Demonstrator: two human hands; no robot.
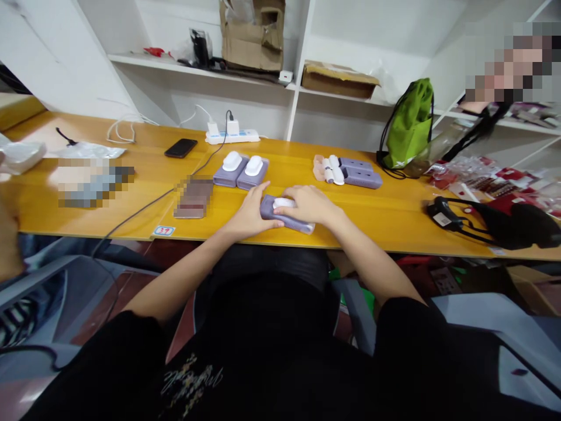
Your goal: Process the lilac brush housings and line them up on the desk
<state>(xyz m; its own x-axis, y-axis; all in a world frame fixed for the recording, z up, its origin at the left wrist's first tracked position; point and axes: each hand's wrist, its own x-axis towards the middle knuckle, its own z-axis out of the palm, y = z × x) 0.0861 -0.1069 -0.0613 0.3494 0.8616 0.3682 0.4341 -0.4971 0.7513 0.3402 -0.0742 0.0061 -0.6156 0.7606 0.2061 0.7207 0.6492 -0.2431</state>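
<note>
My left hand (250, 217) grips the left end of a purple oblong block (300, 224) near the table's front edge, its thumb along the near side. A white rounded piece (283, 202) sits on top of this block, and the closed fingers of my right hand (313, 204) are on it, partly covering it. Just beyond my left hand stand two similar purple blocks (228, 176), each topped with a white oval piece (254, 166). To the right, two more purple blocks (363, 177) with small holes lie beside white pieces (336, 173) and pale orange pieces (319, 167).
A black phone (181, 148) and a white power strip (232, 137) lie toward the back. A cable (153, 202) crosses the table's left part. At right are a green drawstring bag (411, 126), a black strapped item (491, 225) and plastic packets (495, 175). Another person's arm (9, 234) shows at far left.
</note>
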